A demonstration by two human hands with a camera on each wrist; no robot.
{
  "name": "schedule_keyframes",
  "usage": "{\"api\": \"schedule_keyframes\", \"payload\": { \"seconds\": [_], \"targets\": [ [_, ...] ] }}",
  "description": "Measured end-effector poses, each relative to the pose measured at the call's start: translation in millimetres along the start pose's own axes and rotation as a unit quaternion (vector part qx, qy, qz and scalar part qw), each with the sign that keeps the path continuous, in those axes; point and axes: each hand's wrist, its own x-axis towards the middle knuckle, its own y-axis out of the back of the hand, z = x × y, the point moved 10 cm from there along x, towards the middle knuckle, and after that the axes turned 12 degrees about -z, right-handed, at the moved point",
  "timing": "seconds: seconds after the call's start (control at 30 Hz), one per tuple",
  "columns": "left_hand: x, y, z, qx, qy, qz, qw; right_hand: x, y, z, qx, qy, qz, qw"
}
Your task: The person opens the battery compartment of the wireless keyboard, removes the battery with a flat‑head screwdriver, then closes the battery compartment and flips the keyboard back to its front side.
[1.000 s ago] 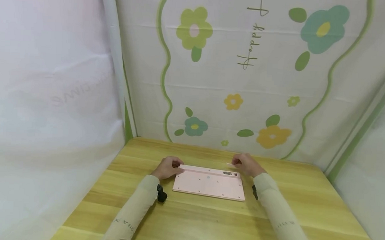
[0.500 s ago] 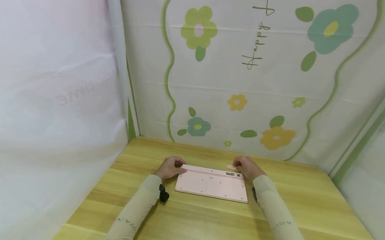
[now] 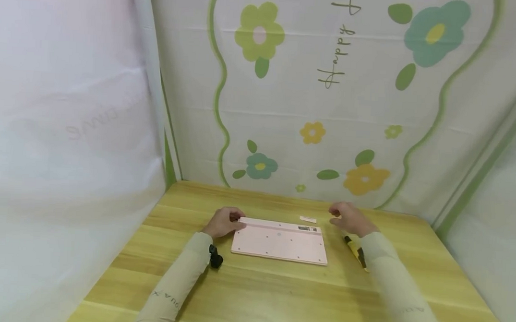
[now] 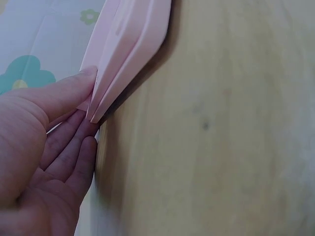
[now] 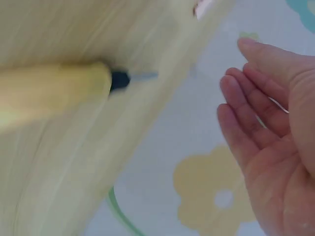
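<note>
A pink keyboard [image 3: 279, 241] lies underside up on the table, small screws dotted over it. My left hand [image 3: 226, 222] pinches its far left corner; in the left wrist view the thumb lies on one face of the keyboard [image 4: 130, 46] and the fingers are at the other side. Near its far right end is a dark opening [image 3: 307, 229] whose contents are too small to make out. Just behind lies a small pale cover [image 3: 308, 219]. My right hand [image 3: 351, 219] is held above the table, fingers apart and holding nothing. Beneath it rests a yellow and black screwdriver [image 3: 356, 252].
The wooden table [image 3: 252, 295] meets a flower-printed cloth [image 3: 286, 100] at its back edge. White cloth [image 3: 72, 148] hangs along the left side and more at the right. A small black device [image 3: 215, 257] sits on the left wrist.
My right hand has let go of the small cover, which now lies behind the keyboard, and has moved right. The screwdriver has come into sight. The left hand keeps its hold.
</note>
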Motion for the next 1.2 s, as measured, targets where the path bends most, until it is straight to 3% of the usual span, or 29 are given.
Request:
{"api": "schedule_keyframes", "payload": {
  "seconds": [0.17,0.33,0.63,0.83,1.2],
  "targets": [
    [-1.2,1.4,2.5,-0.004,0.001,0.001,1.0,-35.4,9.2,10.0,0.009,-0.028,-0.011,0.9995],
    [-0.6,3.1,-0.6,0.011,0.01,0.001,0.9999,-66.1,3.8,21.7,0.015,-0.053,-0.012,0.9984],
    [3.8,1.8,-5.3,0.005,0.017,0.001,0.9998,-102.6,-33.4,46.5,0.07,-0.102,-0.021,0.992],
    [3.8,1.2,-5.5,0.001,0.019,-0.001,0.9998,-107.1,-49.8,52.6,0.09,-0.112,-0.015,0.9896],
    [5.5,0.3,-9.8,-0.007,0.02,-0.008,0.9997,-95.9,-51.2,49.1,0.046,-0.119,0.013,0.9917]
  ]
}}
